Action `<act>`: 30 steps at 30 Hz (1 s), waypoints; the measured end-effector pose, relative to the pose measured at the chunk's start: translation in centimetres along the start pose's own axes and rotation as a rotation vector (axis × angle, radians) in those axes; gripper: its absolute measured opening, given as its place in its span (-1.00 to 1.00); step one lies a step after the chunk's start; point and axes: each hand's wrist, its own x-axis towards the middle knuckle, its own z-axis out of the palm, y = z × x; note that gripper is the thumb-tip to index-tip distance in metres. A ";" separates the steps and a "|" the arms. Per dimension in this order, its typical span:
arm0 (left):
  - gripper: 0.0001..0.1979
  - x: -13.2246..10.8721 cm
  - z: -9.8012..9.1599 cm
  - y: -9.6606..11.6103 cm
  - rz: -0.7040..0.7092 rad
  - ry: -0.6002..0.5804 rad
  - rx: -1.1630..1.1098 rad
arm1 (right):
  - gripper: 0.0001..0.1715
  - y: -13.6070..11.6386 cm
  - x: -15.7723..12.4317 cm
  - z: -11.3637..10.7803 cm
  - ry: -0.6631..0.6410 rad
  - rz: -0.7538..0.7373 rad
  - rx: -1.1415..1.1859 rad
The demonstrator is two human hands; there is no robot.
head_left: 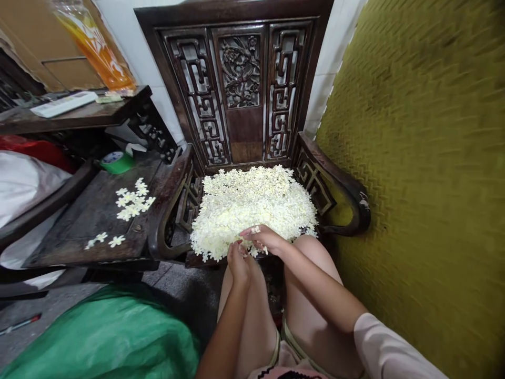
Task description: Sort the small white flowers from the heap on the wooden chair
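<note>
A thick heap of small white flowers covers the seat of a dark carved wooden chair. At the heap's near edge, over my knees, my two hands meet with their fingertips close together. My right hand is closed, with white blossoms showing at its fingers. My left hand has its fingers curled in a pinch; what lies between them is too small to make out.
Left of the chair, a wooden seat holds a few loose white flowers and a green tape roll. A green bag lies at lower left. A yellow woven mat stands along the right. An orange packet is upper left.
</note>
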 end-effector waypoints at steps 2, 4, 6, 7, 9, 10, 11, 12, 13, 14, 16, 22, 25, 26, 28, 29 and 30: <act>-0.72 0.2 -0.1 0.2 -0.016 0.029 -0.067 | -0.80 -1.6 0.5 -0.5 0.018 -0.024 0.224; -0.75 1.0 0.3 0.5 -0.008 0.067 -0.102 | -0.85 -3.2 1.3 -1.1 0.052 -0.052 0.460; -0.78 2.7 0.9 1.2 0.029 0.141 -0.083 | -0.90 -4.5 2.0 -2.0 0.118 -0.073 0.625; -0.81 3.9 1.2 1.7 0.068 0.191 -0.064 | -0.92 -4.9 2.3 -2.5 0.145 -0.075 0.682; -0.84 6.8 1.7 3.3 0.204 0.256 0.008 | -0.92 -5.1 2.4 -3.7 0.184 -0.087 0.761; -0.85 8.5 1.8 4.2 0.275 0.266 0.064 | -0.91 -5.0 2.4 -4.4 0.203 -0.095 0.780; -0.85 10.1 1.9 5.1 0.342 0.259 0.120 | -0.88 -4.7 2.2 -5.1 0.229 -0.107 0.781; -0.85 11.7 1.9 6.1 0.400 0.245 0.181 | -0.84 -4.4 2.0 -5.7 0.264 -0.113 0.765; -0.84 13.3 1.9 7.0 0.448 0.231 0.267 | -0.80 -4.2 1.9 -6.2 0.290 -0.116 0.744; -0.84 14.7 1.8 7.8 0.485 0.227 0.375 | -0.76 -4.1 1.7 -6.7 0.301 -0.116 0.726; -0.84 16.9 1.5 9.0 0.491 0.202 0.573 | -0.72 -4.2 1.5 -7.2 0.267 -0.129 0.718; -0.87 19.8 1.1 9.9 0.363 -0.017 0.847 | -0.71 -4.8 1.8 -7.7 0.235 -0.133 0.774; -0.80 20.6 1.5 9.4 0.343 -0.062 0.852 | -0.69 -4.4 2.2 -8.3 0.266 -0.095 0.819; -0.79 20.9 1.6 9.2 0.333 -0.053 0.856 | -0.68 -4.3 2.3 -8.5 0.271 -0.083 0.835; -0.78 21.5 1.6 8.8 0.310 -0.028 0.867 | -0.67 -4.2 2.5 -9.0 0.281 -0.070 0.850; -0.78 21.7 1.5 8.6 0.302 -0.017 0.871 | -0.68 -4.2 2.6 -9.3 0.292 -0.071 0.850; -0.78 22.0 1.4 8.4 0.297 -0.006 0.874 | -0.69 -4.3 2.6 -9.6 0.304 -0.077 0.845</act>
